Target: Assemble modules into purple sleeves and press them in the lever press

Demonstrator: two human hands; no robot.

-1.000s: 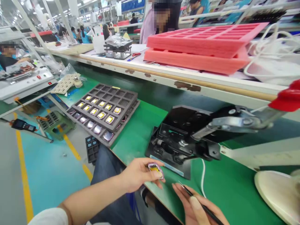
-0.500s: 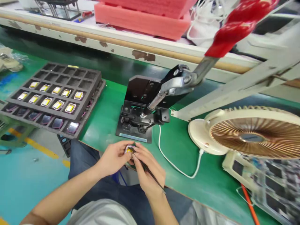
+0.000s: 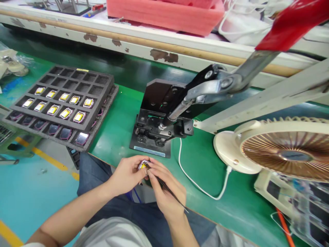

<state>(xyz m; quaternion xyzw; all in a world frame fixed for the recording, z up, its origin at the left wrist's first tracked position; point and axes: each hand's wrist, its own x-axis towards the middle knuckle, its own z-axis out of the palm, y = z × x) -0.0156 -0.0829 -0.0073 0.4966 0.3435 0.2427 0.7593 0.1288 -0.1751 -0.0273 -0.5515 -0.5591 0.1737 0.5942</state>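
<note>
At the bench's front edge, my left hand (image 3: 128, 175) grips a small watch case (image 3: 143, 165) between thumb and fingers. A yellow piece shows inside the case, and its lower part is hidden by my fingers. My right hand (image 3: 169, 193) is closed round dark tweezers (image 3: 172, 194), whose tips reach into the case beside the yellow piece. Just beyond my hands stands a black toggle press (image 3: 151, 132) with a red-sleeved lever (image 3: 288, 29). To the left, a grey foam tray (image 3: 88, 88) carries similar yellow-filled cases in its two nearer rows.
Beneath the upper tray lies another foam tray (image 3: 86, 146) with dark-screened cases. On the right are a cream fan (image 3: 290, 151), its white cable (image 3: 195, 185) and a crate of parts (image 3: 269, 190). Pink foam (image 3: 164, 15) lies on the shelf above the bench.
The view has shifted slightly, so the press and fan appear farther right. Both hands keep their hold, with the tweezers still at the watch case.
</note>
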